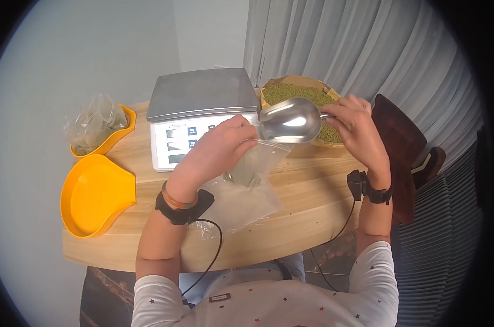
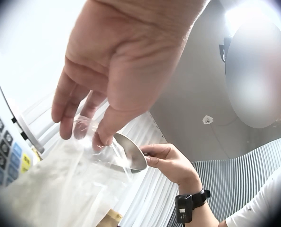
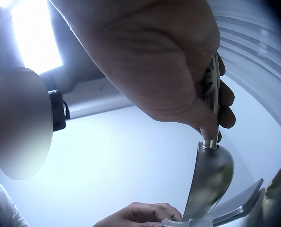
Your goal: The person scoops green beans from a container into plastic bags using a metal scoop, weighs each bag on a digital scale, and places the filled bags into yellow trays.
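My left hand (image 1: 217,148) pinches the top edge of a clear plastic bag (image 1: 258,199) between thumb and fingers. The bag hangs down in front of the scale, with a little greenish material showing inside. My right hand (image 1: 361,131) grips a metal scoop (image 1: 290,121) by its handle, thumb along the neck. The scoop points left, and its front lip is right at the bag's mouth beside my left fingers. Shiny bare metal shows on the scoop in the head view. In the left wrist view the bag film partly covers the scoop (image 2: 133,153).
A scale (image 1: 203,95) with a grey platform stands behind the bag. Right of it is an open sack of small green beans (image 1: 290,92). At left lie an empty yellow tray (image 1: 97,196) and another yellow tray (image 1: 128,117) holding a filled plastic bag (image 1: 97,125). A dark chair (image 1: 397,131) stands at right.
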Demonstrator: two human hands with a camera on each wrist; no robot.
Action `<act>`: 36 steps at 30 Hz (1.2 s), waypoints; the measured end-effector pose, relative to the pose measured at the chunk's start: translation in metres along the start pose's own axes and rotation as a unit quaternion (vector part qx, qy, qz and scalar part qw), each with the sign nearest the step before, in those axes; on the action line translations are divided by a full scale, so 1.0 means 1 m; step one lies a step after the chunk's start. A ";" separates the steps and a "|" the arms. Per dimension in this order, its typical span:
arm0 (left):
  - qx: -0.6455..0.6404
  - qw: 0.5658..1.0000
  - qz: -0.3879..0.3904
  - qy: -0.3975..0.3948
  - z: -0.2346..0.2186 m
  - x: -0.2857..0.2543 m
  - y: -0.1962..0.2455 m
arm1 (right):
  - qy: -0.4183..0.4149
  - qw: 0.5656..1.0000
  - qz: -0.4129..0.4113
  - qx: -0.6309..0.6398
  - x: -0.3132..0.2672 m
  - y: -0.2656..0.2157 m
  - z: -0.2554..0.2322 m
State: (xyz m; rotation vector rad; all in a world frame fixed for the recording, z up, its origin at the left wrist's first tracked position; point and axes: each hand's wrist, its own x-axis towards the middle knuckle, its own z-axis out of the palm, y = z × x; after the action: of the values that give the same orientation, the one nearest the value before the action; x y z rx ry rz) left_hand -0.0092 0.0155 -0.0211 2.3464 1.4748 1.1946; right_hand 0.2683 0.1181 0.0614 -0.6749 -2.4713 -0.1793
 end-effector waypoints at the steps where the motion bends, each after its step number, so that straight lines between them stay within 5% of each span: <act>1: 0.007 1.000 0.000 0.000 0.000 0.000 -0.002 | 0.001 1.000 0.000 -0.002 0.000 0.006 0.000; 6: 0.013 1.000 -0.005 0.003 0.001 0.000 -0.002 | 0.048 0.992 0.116 -0.016 -0.001 0.058 0.013; 14: 0.019 1.000 -0.011 -0.010 0.000 0.000 -0.003 | 0.044 0.968 0.177 -0.175 -0.017 0.127 0.080; 22: 0.021 0.999 -0.030 -0.022 0.002 0.001 -0.002 | -0.045 0.974 0.215 -0.055 -0.023 0.142 0.138; 24: 0.022 0.999 -0.032 -0.022 0.002 0.001 -0.001 | -0.076 0.953 0.288 0.062 -0.026 0.152 0.143; 36: 0.027 0.999 -0.024 -0.022 0.003 0.001 -0.005 | -0.014 0.880 0.377 0.287 -0.041 0.161 0.112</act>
State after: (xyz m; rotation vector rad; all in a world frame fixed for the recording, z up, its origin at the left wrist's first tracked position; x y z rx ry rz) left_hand -0.0102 0.0199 -0.0248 2.3406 1.5580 1.0997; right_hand 0.3237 0.2692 -0.0573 -1.2787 -1.9348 0.8260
